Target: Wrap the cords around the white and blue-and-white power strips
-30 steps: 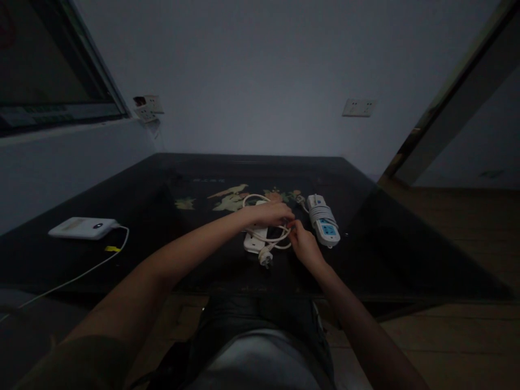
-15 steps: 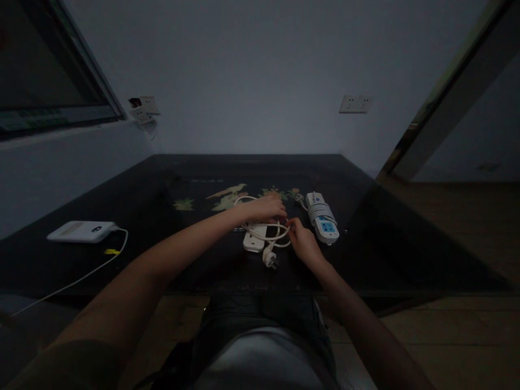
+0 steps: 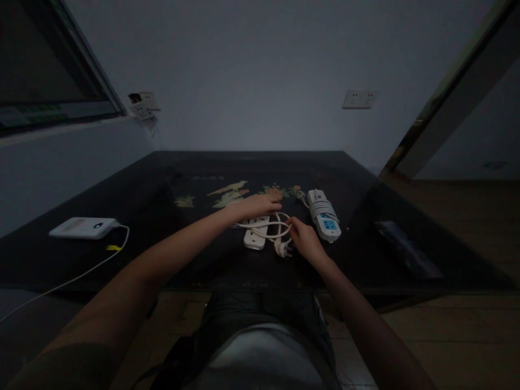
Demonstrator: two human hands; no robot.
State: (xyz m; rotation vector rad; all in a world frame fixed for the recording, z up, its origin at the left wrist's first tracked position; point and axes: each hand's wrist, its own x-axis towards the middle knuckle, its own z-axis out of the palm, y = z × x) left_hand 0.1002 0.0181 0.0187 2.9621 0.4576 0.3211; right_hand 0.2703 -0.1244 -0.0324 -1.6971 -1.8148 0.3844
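A white power strip (image 3: 254, 241) lies on the black table before me, with loops of its white power cord (image 3: 266, 236) across it. My right hand (image 3: 304, 238) pinches the cord where the loops meet, just right of the strip. Below those fingers hangs or rests the cord's plug (image 3: 281, 249), its prongs pointing right. Over the strip's far end is my left hand (image 3: 264, 205), palm down with fingers curled. Its fingertips and whatever they grip are hidden.
A second power strip (image 3: 328, 227), grey cord wound round it, lies right of my hands. Far left is a white box-shaped device (image 3: 83, 228) with a thin cable (image 3: 91, 271) running off the table (image 3: 195, 265). A dark elongated patch (image 3: 406, 249), object or reflection, shows at right.
My left hand has drawn slightly left, off the cord loops. The plug has shifted right and up, nearer my right hand. A dark patch now shows on the table's right side.
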